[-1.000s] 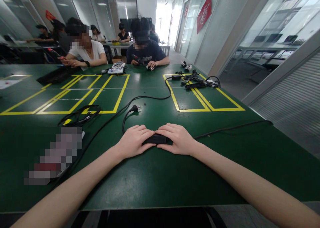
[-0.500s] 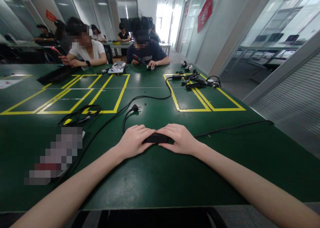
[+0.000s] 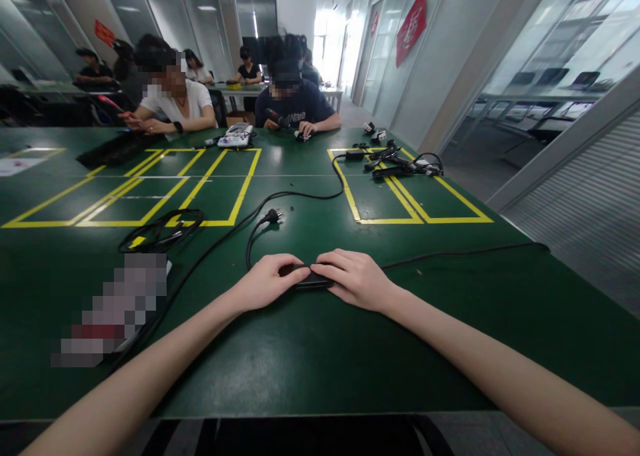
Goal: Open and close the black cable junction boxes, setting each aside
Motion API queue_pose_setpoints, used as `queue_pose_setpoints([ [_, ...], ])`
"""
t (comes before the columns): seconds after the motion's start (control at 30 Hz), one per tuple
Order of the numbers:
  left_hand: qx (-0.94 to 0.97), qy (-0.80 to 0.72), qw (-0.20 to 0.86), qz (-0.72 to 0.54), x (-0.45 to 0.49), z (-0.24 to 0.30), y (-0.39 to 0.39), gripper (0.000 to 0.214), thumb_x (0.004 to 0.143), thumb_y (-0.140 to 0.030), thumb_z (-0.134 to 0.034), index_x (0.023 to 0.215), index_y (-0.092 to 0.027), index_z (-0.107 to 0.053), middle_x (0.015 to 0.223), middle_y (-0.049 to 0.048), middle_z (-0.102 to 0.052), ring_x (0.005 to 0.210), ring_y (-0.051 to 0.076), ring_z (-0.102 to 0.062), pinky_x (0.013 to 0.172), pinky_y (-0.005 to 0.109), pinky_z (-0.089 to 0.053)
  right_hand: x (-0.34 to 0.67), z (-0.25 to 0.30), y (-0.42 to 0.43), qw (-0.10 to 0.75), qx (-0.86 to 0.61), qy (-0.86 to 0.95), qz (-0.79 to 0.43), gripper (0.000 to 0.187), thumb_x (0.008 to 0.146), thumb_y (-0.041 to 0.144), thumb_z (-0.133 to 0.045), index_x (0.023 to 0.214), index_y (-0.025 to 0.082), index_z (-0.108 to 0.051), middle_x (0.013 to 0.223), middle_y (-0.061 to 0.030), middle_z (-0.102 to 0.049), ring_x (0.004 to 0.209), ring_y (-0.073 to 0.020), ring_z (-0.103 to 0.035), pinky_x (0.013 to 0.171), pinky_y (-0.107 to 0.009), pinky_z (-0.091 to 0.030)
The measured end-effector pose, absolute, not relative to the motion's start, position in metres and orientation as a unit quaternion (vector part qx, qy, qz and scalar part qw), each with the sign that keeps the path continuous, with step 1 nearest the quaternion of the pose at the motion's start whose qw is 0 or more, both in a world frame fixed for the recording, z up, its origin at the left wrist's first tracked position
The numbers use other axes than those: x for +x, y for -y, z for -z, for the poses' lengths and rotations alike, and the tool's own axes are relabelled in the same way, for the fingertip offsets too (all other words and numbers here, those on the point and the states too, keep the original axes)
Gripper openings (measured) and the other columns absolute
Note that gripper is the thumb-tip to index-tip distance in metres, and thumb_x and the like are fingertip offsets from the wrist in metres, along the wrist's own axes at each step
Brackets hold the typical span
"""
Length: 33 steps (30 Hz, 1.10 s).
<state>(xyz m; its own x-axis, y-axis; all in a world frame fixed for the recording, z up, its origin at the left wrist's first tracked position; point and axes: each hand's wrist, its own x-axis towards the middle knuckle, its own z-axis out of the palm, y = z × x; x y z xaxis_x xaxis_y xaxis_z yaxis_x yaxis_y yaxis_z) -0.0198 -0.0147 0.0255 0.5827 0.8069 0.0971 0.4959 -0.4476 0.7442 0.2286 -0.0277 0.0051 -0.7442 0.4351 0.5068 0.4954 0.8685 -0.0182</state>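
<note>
A black power adapter (image 3: 314, 281) lies on the green table in front of me, held between my two hands. My left hand (image 3: 270, 279) grips its left end, with the thumb along the top. My right hand (image 3: 353, 277) is closed over its right end, and the fingers hide part of it. From the left end a short cord loops up to a black plug (image 3: 273, 217), whose pins point right. Another thin cable (image 3: 465, 251) runs from the right end toward the table's right edge.
Left of my arms are a coiled black cable (image 3: 161, 231) and a blurred-out flat item (image 3: 117, 309). A long cord (image 3: 280, 195) crosses the table to black gear (image 3: 395, 163) at the back right. Yellow tape (image 3: 390, 221) marks rectangles. Two people sit opposite.
My left thumb has moved from the adapter's near side onto its top, and the left fingers have shifted. The adapter now looks tilted differently, showing its near edge. My right hand has barely moved.
</note>
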Motion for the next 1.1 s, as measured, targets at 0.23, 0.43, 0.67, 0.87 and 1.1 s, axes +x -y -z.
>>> queue_pose_setpoints([
  [0.23,0.863,-0.360,0.217,-0.281,-0.019,-0.021,0.019,0.024,0.098,-0.041,-0.065,0.103,-0.019,-0.072,0.088,0.0029,-0.068,0.082,0.019,-0.062,0.073,0.030,-0.049,0.232,-0.008,0.029,0.290,-0.313,0.886,-0.183,0.055,0.089,0.034,-0.074,0.139,0.018,-0.057,0.116,-0.0117,-0.074,0.097,-0.0241,-0.072,0.083,-0.035,-0.058],
  [0.43,0.887,-0.349,0.154,-0.261,-0.019,-0.018,0.018,0.025,0.093,-0.042,-0.073,0.104,-0.019,-0.070,0.093,0.0044,-0.072,0.085,0.022,-0.064,0.078,0.034,-0.051,0.228,-0.008,0.032,0.326,-0.357,0.849,-0.213,0.025,0.094,0.027,-0.067,0.117,0.021,-0.061,0.099,-0.0045,-0.074,0.076,-0.0172,-0.065,0.069,-0.029,-0.052],
  [0.67,0.890,-0.357,0.157,-0.237,-0.019,-0.015,0.018,0.028,0.094,-0.044,-0.071,0.105,-0.018,-0.070,0.093,0.0054,-0.074,0.087,0.023,-0.068,0.080,0.035,-0.053,0.226,-0.014,0.033,0.283,-0.339,0.878,-0.183,0.017,0.096,0.027,-0.064,0.112,0.022,-0.061,0.102,-0.0056,-0.073,0.086,-0.0200,-0.068,0.076,-0.030,-0.052],
  [0.87,0.879,-0.364,0.193,-0.241,-0.018,-0.016,0.020,0.026,0.099,-0.043,-0.064,0.107,-0.020,-0.071,0.093,0.0035,-0.074,0.083,0.020,-0.068,0.075,0.031,-0.052,0.226,-0.012,0.032,0.255,-0.316,0.902,-0.147,0.036,0.096,0.033,-0.067,0.129,0.019,-0.060,0.111,-0.0100,-0.072,0.096,-0.0238,-0.068,0.083,-0.035,-0.054],
  [1.1,0.883,-0.328,0.150,-0.299,-0.019,-0.013,0.019,0.031,0.102,-0.040,-0.057,0.121,-0.018,-0.068,0.104,0.0086,-0.076,0.097,0.024,-0.069,0.088,0.039,-0.055,0.234,-0.010,0.029,0.200,-0.310,0.922,-0.113,0.053,0.101,0.034,-0.061,0.152,0.025,-0.049,0.114,-0.0107,-0.067,0.090,-0.0242,-0.068,0.078,-0.036,-0.057],
])
